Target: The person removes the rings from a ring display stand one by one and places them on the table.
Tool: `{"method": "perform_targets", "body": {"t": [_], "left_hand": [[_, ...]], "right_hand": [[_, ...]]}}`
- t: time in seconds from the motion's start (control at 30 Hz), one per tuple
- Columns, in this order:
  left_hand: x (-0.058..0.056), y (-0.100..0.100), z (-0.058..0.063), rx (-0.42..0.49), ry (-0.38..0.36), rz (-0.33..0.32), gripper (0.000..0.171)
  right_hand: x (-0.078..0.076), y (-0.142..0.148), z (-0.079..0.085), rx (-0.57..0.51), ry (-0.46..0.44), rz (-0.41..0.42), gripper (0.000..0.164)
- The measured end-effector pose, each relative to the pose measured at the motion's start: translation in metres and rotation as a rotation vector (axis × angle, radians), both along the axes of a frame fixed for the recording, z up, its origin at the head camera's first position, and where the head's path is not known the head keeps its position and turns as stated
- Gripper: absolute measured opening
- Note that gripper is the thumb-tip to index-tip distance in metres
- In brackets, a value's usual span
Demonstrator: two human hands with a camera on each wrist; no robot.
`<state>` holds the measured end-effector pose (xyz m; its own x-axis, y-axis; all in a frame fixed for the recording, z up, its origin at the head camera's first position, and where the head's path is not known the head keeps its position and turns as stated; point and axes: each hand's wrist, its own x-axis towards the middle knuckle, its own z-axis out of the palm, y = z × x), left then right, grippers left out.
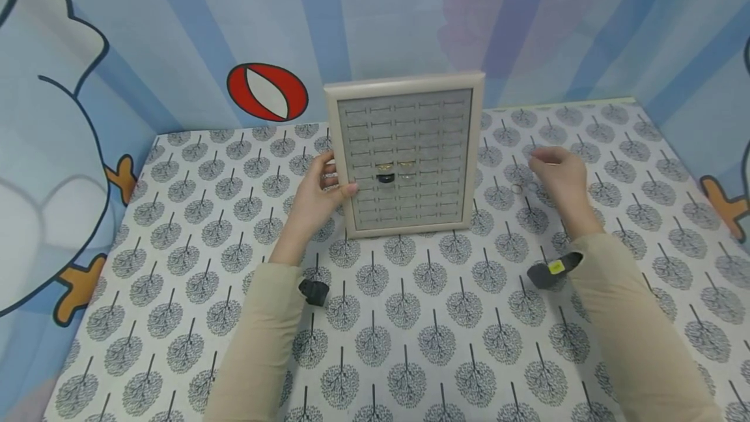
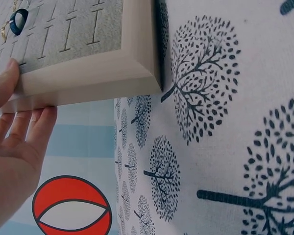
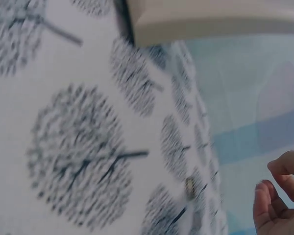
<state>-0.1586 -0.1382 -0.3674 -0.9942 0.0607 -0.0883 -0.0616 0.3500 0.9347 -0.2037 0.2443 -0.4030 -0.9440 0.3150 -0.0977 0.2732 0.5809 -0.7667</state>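
Note:
A ring display board (image 1: 404, 161), grey with slots and a pale cream frame, stands nearly upright, leaning slightly back. Several rings sit in its middle slots, including a black ring (image 1: 385, 178) and gold rings (image 1: 406, 164). My left hand (image 1: 316, 194) grips the board's left edge, thumb on the front and fingers behind, as the left wrist view also shows. Off to the board's right, my right hand (image 1: 561, 178) hovers above the table with bent fingers; in the right wrist view a gap shows between thumb and fingers, with nothing visible there. Near it a thin ring (image 1: 517, 189) lies on the cloth.
A white cloth (image 1: 404, 344) with dark tree prints covers the table. Behind it hangs a blue striped backdrop (image 1: 387, 12) with cartoon figures and a red oval (image 1: 243, 90). Each wrist wears a dark camera, one by the right sleeve (image 1: 621, 305).

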Motion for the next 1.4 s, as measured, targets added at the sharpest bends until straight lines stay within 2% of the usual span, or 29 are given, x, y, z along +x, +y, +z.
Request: {"method": "perform_targets", "body": {"t": [0.1,0.17,0.3,0.43,0.63,0.73,0.83,1.03,1.2,1.4], "left_hand": [[0.000,0.000,0.000,0.007,-0.006,0.000,0.074],[0.000,0.000,0.000,0.009,-0.010,0.004,0.074],[0.001,0.000,0.000,-0.007,-0.014,0.011,0.075],[0.000,-0.001,-0.002,-0.014,-0.009,0.023,0.075],[0.000,0.000,-0.003,-0.004,0.002,0.030,0.073],[0.001,0.000,-0.002,-0.006,0.008,0.034,0.072],[0.000,-0.001,-0.003,-0.008,0.010,0.034,0.071],[0.000,-0.002,-0.004,-0.016,-0.005,0.035,0.069],[-0.001,-0.003,-0.004,-0.009,-0.012,0.032,0.069],[0.000,-0.003,-0.004,-0.003,-0.013,0.034,0.068]], "right_hand": [[0.015,-0.024,0.036,-0.068,0.031,0.046,0.042],[0.020,-0.036,0.051,-0.091,0.056,0.076,0.041],[0.024,-0.055,0.068,-0.143,0.119,0.117,0.038],[0.026,-0.073,0.077,-0.147,0.216,0.136,0.034],[0.031,-0.097,0.081,-0.140,0.386,0.223,0.024],[0.034,-0.106,0.078,-0.115,0.424,0.300,0.021],[0.036,-0.115,0.076,-0.084,0.421,0.391,0.020],[0.039,-0.134,0.071,-0.047,0.356,0.544,0.021],[0.040,-0.149,0.069,-0.011,0.369,0.590,0.021],[0.038,-0.157,0.066,0.032,0.408,0.606,0.018]]}}
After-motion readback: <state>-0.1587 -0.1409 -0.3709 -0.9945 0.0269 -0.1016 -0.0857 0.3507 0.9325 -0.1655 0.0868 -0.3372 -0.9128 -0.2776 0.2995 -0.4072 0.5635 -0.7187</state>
